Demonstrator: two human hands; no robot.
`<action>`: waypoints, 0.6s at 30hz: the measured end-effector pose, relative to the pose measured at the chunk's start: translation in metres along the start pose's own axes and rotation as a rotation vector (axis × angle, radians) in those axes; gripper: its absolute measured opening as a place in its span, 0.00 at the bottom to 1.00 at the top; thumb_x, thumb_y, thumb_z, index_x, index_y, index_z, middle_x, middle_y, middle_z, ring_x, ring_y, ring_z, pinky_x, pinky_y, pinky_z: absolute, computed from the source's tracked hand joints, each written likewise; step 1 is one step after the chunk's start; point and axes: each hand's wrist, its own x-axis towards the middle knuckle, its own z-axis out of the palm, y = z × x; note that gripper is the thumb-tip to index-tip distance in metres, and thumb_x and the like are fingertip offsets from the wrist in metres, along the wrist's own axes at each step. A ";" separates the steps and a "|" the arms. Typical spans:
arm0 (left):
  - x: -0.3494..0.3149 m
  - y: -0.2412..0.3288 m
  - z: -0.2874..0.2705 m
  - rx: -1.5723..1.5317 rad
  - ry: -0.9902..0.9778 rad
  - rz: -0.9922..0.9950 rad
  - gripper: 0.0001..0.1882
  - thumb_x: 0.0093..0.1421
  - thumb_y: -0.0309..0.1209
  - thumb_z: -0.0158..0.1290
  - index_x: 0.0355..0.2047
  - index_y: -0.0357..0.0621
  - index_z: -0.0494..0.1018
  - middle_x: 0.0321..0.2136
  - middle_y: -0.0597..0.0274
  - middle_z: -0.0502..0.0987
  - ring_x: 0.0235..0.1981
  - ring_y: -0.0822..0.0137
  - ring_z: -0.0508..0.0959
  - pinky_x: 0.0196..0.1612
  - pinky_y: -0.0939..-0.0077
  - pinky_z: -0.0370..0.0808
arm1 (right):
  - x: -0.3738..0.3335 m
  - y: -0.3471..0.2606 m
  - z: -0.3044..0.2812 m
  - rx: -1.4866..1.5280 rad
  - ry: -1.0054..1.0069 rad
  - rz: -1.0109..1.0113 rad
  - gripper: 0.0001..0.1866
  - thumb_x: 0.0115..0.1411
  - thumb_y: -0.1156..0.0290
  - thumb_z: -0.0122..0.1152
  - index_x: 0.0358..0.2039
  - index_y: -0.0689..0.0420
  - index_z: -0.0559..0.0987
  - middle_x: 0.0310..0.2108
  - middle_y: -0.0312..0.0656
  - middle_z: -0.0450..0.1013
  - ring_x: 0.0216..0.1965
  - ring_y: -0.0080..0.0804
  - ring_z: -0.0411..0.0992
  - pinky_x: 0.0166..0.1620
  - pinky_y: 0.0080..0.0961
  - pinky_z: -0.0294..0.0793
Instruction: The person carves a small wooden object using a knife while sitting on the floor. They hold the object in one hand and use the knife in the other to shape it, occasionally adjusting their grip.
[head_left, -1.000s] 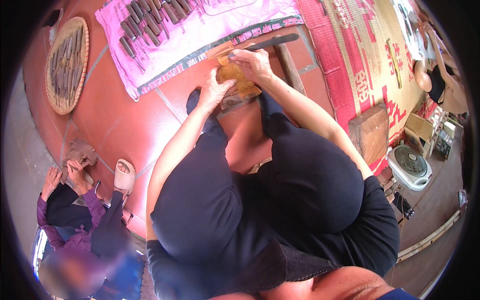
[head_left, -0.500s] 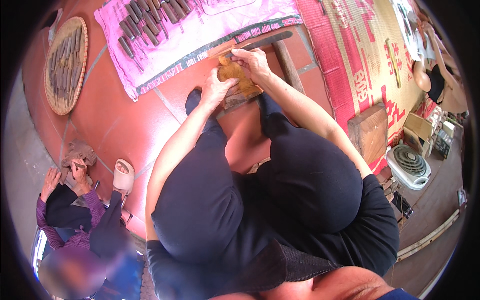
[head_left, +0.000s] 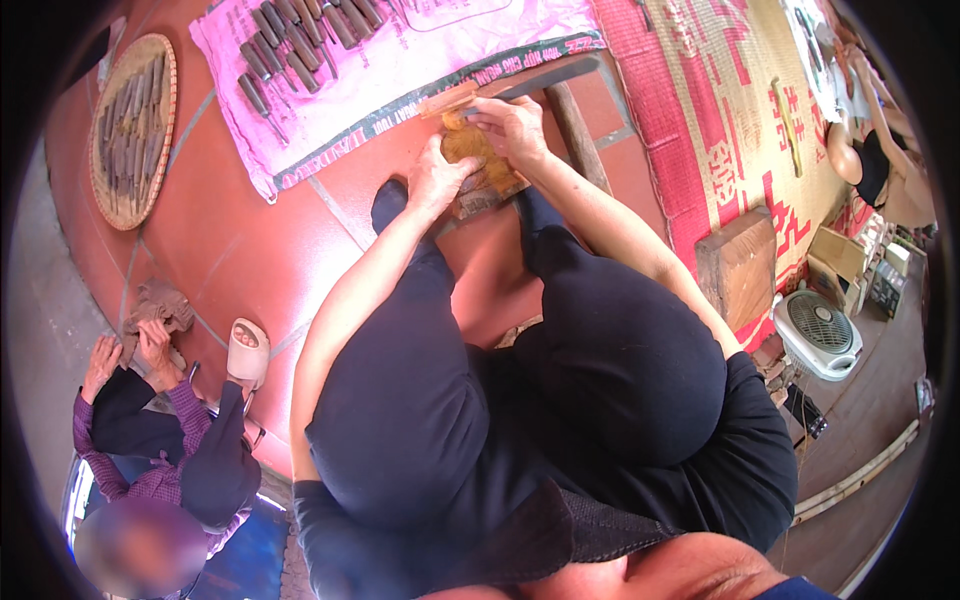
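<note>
A small yellow-brown wood carving (head_left: 480,150) sits upright on a darker block-like base between my feet. My left hand (head_left: 440,180) is closed round its left side, the thumb across its front. My right hand (head_left: 515,125) is pinched at the carving's top right. A long, flat, dark tool (head_left: 555,77) runs from those fingers toward the upper right; its working end is partly hidden, so I cannot tell its kind. Just beyond the carving's top shows a light orange wooden piece (head_left: 448,99), perhaps joined to the tool.
Several wooden-handled carving tools (head_left: 300,40) lie on a pink sheet (head_left: 350,90) ahead. A round woven tray (head_left: 168,110) holds more at left. A wooden pole (head_left: 577,135), patterned mat (head_left: 700,130), wooden block (head_left: 740,265) and fan (head_left: 820,325) are at right. Another person (head_left: 150,440) sits lower left.
My right hand and the dark tool have shifted slightly to the upper right. The carving has moved a little to the right, with my left hand still on it.
</note>
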 end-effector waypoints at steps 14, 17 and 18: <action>-0.005 0.005 -0.003 -0.068 -0.035 -0.034 0.38 0.48 0.44 0.65 0.54 0.36 0.66 0.47 0.44 0.76 0.49 0.52 0.77 0.53 0.64 0.72 | -0.001 0.002 -0.006 0.020 -0.001 0.053 0.05 0.54 0.75 0.65 0.30 0.62 0.78 0.29 0.44 0.78 0.28 0.25 0.76 0.24 0.17 0.68; 0.002 -0.015 0.003 -0.045 0.070 0.014 0.32 0.48 0.37 0.65 0.51 0.33 0.67 0.43 0.48 0.78 0.45 0.59 0.79 0.49 0.67 0.75 | 0.000 0.010 -0.001 0.029 -0.078 -0.002 0.07 0.53 0.74 0.66 0.31 0.64 0.79 0.27 0.38 0.76 0.31 0.23 0.75 0.36 0.17 0.73; 0.001 -0.013 0.003 -0.107 0.060 0.034 0.32 0.48 0.36 0.64 0.50 0.32 0.67 0.42 0.48 0.78 0.45 0.59 0.79 0.49 0.67 0.75 | 0.003 0.012 -0.005 -0.163 -0.121 -0.012 0.09 0.53 0.72 0.66 0.32 0.63 0.79 0.28 0.37 0.76 0.30 0.23 0.73 0.36 0.19 0.72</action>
